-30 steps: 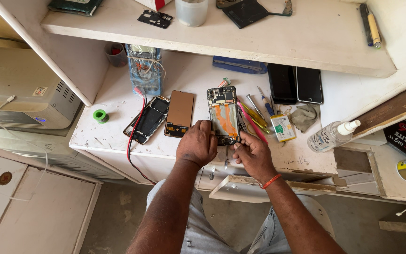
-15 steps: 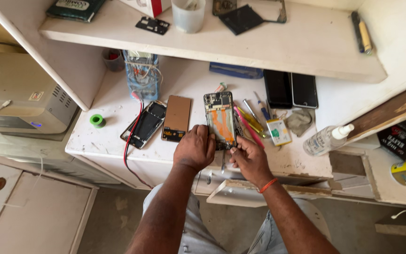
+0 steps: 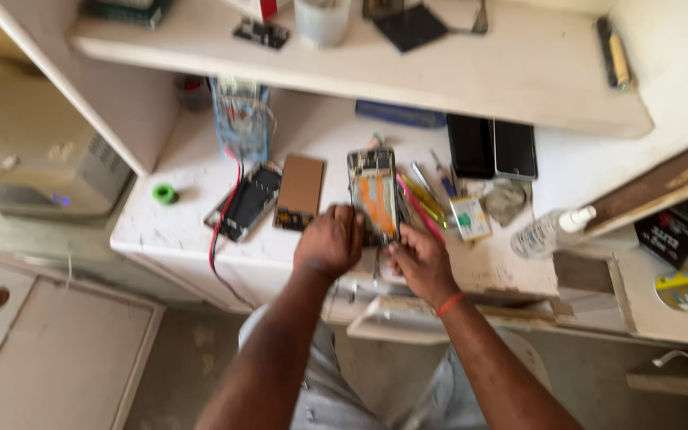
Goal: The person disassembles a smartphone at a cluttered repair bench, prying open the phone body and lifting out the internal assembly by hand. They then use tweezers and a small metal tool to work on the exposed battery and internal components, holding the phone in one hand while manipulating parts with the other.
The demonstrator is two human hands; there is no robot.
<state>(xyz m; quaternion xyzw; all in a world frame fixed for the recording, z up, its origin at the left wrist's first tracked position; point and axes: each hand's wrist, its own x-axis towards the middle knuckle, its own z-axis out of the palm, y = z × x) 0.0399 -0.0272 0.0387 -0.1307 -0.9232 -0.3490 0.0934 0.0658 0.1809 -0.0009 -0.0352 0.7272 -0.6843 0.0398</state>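
A phone repair bench: opened phones (image 3: 376,195), hand tools (image 3: 424,199), white worktop (image 3: 201,183)

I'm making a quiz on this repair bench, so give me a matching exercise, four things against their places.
1. opened phone
2. green tape roll
3. clear spray bottle
4. white cup

A. upper shelf
B. bench's left end
C. between both hands
D. right of the hands

Pairs: 1-C, 2-B, 3-D, 4-A. The left hand and right hand grip the phone's lower end.

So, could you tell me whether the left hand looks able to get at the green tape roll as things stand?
Probably yes: the left hand rests at the opened phone, and the green tape roll sits alone on the bench further left, with only a red wire between.
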